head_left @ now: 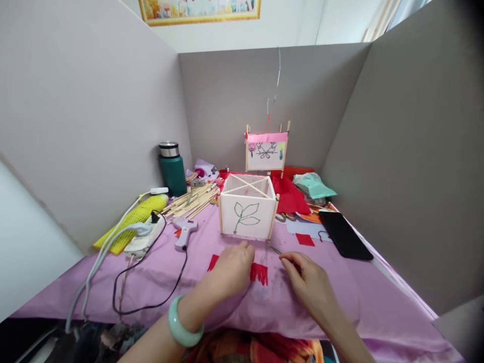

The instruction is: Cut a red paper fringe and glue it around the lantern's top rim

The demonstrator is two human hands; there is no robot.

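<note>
A white paper lantern box (247, 217) with wooden corner sticks and a green leaf drawing stands upright in front of my hands. My left hand (236, 267) is closed just before its lower edge; what the fingertips pinch, if anything, is hidden. Beneath that hand lies a strip of red fringed paper (259, 274), partly covered by it. My right hand (308, 277) grips a thin, pointed, dark metal tool (275, 249) between thumb and fingers. The tool's tip points left, close to the lantern's front right corner.
To the left are a glue gun (185, 233), a power strip (145, 242), a green bottle (173, 169) and many wooden sticks (198, 199). A black phone (345, 236) and a red paper piece (305, 239) lie right. Behind hangs a smaller decorated lantern (266, 154). Grey panels enclose the table.
</note>
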